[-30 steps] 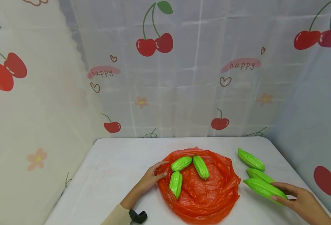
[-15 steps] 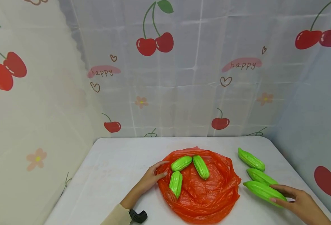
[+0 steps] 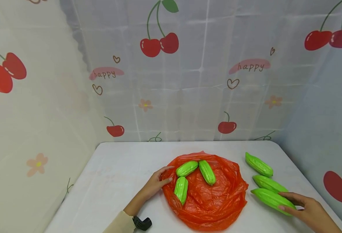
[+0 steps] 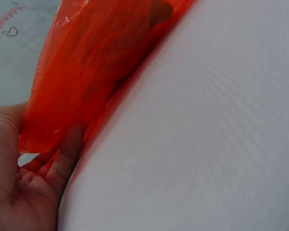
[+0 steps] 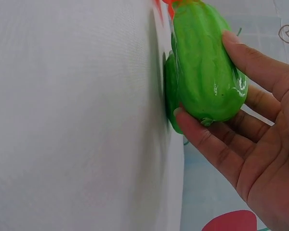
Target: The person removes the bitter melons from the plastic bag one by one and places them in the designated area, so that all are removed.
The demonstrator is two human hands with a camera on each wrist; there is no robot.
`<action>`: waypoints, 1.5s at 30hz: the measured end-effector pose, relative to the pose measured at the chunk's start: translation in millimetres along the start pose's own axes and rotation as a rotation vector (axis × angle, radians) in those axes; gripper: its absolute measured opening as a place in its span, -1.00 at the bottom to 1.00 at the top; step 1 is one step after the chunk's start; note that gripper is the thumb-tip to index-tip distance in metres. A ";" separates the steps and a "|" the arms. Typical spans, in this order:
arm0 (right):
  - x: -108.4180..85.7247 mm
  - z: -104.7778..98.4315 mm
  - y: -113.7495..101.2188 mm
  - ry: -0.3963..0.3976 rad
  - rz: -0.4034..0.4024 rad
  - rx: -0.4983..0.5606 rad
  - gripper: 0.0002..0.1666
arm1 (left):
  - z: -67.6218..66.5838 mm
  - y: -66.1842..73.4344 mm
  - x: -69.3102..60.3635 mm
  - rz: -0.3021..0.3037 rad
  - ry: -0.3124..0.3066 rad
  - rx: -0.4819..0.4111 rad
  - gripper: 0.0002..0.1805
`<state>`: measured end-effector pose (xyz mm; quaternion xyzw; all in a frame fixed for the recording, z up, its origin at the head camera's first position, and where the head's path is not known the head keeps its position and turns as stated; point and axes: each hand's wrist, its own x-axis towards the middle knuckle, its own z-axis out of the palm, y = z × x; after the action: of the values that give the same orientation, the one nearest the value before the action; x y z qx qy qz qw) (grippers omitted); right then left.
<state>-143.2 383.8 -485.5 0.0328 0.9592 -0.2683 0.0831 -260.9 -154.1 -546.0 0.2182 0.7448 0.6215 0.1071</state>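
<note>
In the head view, a red plastic bag (image 3: 214, 210) lies spread on the table, with three green ridged bitter melons (image 3: 187, 168) on its left and far part. My left hand (image 3: 156, 183) holds the bag's left rim. The left wrist view shows thumb and fingers of that hand (image 4: 38, 178) pinching the bag's thin film (image 4: 82, 72). To the right of the bag, my right hand (image 3: 307, 208) grips another bitter melon (image 3: 271, 198) by its near end. In the right wrist view, fingers and thumb curl round this melon (image 5: 202, 62). Whether it touches the table cannot be told.
Two more bitter melons lie at the right of the table: one (image 3: 269, 183) right behind the held one, another (image 3: 259, 164) farther back. The white table (image 3: 124, 168) meets cherry-printed curtains (image 3: 182, 97) at back and sides. A black strap piece (image 3: 142, 223) sits at my left wrist.
My right hand has lowered slightly with its bitter melon. The melon behind it has shifted a little to the left. My left hand and the bag look unchanged.
</note>
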 end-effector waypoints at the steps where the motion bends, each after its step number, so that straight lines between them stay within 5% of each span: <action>1: -0.1 0.3 0.0 -0.007 0.010 0.000 -0.01 | 0.1 -0.1 -0.4 0.000 0.001 0.000 -0.46; 45: -0.8 9.0 6.2 -0.030 -0.020 -0.051 0.01 | 0.6 -2.3 -0.1 -0.002 0.014 0.029 -0.47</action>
<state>-140.4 384.4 -496.1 0.0170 0.9646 -0.2453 0.0957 -261.0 -153.9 -548.3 0.2146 0.7546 0.6121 0.0993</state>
